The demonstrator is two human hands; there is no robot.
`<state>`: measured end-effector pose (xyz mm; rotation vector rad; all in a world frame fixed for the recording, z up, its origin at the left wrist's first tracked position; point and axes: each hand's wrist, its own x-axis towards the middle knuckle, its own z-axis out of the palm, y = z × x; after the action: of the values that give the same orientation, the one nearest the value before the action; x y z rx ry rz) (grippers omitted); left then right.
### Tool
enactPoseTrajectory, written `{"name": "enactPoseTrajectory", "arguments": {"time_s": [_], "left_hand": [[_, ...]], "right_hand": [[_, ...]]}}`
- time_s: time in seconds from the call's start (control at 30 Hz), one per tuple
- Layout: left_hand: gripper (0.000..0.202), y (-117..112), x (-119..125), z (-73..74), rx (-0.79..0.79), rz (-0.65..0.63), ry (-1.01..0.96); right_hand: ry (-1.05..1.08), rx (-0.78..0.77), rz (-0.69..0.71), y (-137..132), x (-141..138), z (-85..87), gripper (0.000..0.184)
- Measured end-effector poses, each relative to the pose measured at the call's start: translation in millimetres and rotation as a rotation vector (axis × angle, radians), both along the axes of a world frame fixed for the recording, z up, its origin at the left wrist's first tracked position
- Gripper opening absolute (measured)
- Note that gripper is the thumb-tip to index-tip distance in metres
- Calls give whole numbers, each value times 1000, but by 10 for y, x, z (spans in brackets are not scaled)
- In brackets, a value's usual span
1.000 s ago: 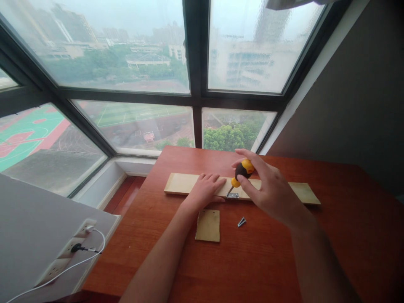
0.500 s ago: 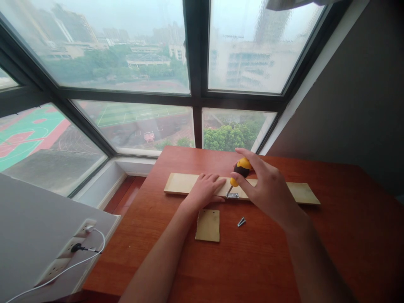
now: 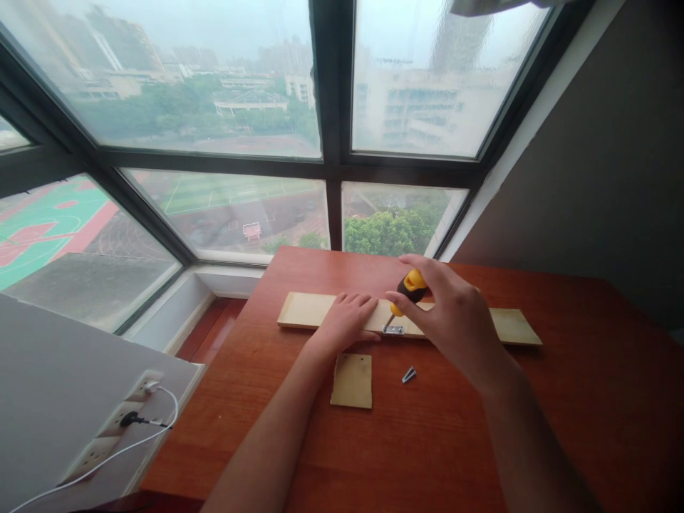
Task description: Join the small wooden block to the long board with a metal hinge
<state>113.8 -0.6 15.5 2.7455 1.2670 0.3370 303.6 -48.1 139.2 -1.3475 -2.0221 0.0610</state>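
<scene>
A long pale wooden board [image 3: 307, 311] lies across the red-brown table [image 3: 438, 442]. My left hand [image 3: 345, 322] lies flat on it, fingers stretched out, pressing it down. My right hand [image 3: 454, 317] is closed round the yellow and black handle of a screwdriver [image 3: 407, 291]. The screwdriver's tip stands on a small metal hinge plate [image 3: 394, 330] at the board's near edge.
A small square wooden piece [image 3: 353, 380] and a loose screw [image 3: 409, 374] lie on the table in front of the board. A wall socket with a white cable [image 3: 133, 420] is at lower left. Large windows stand behind the table; a grey wall is to the right.
My right hand has turned a little on the screwdriver handle, its fingers curling further round it. The left hand and board have stayed put.
</scene>
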Motion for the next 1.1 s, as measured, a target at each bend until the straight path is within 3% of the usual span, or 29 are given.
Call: {"name": "enactPoseTrajectory", "arguments": {"time_s": [0.07,0.23,0.3,0.47,0.53,0.67,0.93,1.1], "left_hand": [[70,0,1,-1,4,3,0],[70,-6,-3,24,-11,-10,-4],[71,-6,-4,27,-14,-7,0],[72,-8,0,18,-11,1,0],[73,-9,1,20,-12,-1,-4],[72,-6,1,30,-15,-12,-1],[69,-3,4,20,-21,-2,12],[70,-2,2,32,-28,-11,8]], "right_hand": [[20,3,8,-5,-15,3,43],[128,-151,264,-54,16,83,50],[107,-129,222,-42,30,76,48],[6,-36,-44,15,26,17,44],[29,-77,15,3,44,40,45],[100,-202,271,-38,118,113,49],[-14,-42,61,10,85,31,42],[71,-158,240,-45,107,102,46]]}}
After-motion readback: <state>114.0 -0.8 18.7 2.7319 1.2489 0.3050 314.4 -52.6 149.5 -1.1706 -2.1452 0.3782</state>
